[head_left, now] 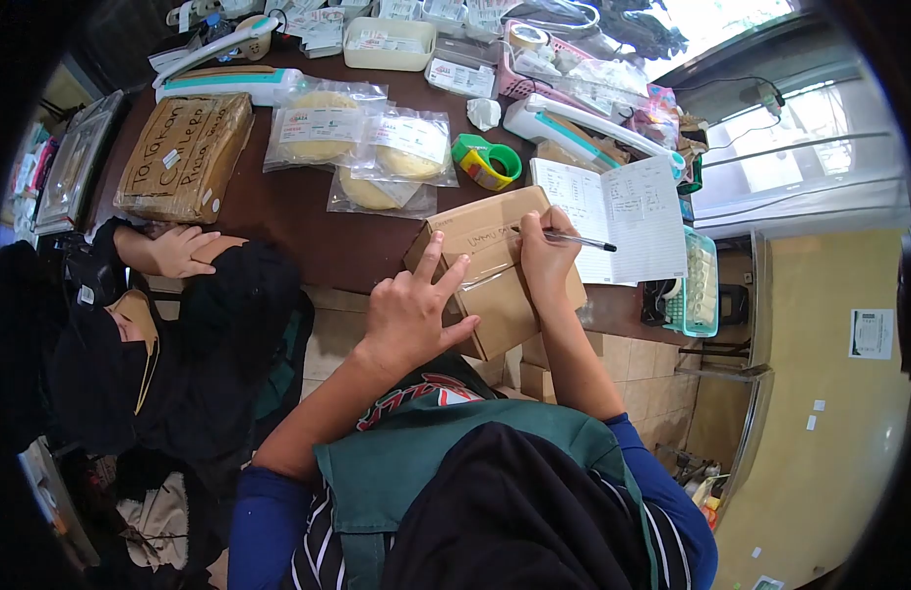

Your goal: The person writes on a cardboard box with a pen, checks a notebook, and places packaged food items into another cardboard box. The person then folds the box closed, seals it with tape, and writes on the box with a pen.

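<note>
A brown cardboard box (495, 310) sits at the table's near edge, with handwriting and a strip of clear tape on its top. My left hand (411, 305) lies on the box's left side with its fingers spread. My right hand (549, 258) grips a pen (585, 241), whose tip touches the box top near the writing. Right beside the box lies an open notebook (647, 221) with handwritten lists. Behind the box stands a green and yellow tape dispenser (487, 162).
Several plastic packs of round pale discs (318, 128) lie behind on the brown table (308, 231). A taped box with black lettering (185, 157) sits at left, near a seated person's hand (183, 251). Sealers, a pink basket (519, 79) and a teal basket (699, 285) stand around.
</note>
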`<state>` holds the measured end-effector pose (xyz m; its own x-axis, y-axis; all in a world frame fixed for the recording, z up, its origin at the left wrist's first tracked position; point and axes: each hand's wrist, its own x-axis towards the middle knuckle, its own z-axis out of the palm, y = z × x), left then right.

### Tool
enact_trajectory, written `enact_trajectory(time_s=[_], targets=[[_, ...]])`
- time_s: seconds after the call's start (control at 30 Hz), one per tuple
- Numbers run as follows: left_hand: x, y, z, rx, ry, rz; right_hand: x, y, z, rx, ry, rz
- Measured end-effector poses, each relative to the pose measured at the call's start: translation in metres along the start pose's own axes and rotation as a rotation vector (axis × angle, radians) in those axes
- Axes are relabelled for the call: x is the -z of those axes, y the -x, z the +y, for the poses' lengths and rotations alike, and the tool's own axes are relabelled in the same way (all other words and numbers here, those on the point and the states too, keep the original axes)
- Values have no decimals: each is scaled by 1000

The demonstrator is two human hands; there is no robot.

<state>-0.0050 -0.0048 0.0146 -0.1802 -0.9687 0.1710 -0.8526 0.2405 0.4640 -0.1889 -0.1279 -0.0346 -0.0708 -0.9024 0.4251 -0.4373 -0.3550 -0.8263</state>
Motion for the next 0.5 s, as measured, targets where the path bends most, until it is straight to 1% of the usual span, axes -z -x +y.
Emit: enact_trajectory(time_s=[0.27,0.4,0.47,0.5], targets=[[1,0,0,5,6,0,1,-2,-3,-12,11,-53],[1,0,1,10,1,-5,1,0,-5,-12,9,-24],[-1,0,0,10,-4,-1,0,-1,-14,-109,-89,26],[-3,1,-1,2,-1,18,1,-3,-23,-107,-90,28]])
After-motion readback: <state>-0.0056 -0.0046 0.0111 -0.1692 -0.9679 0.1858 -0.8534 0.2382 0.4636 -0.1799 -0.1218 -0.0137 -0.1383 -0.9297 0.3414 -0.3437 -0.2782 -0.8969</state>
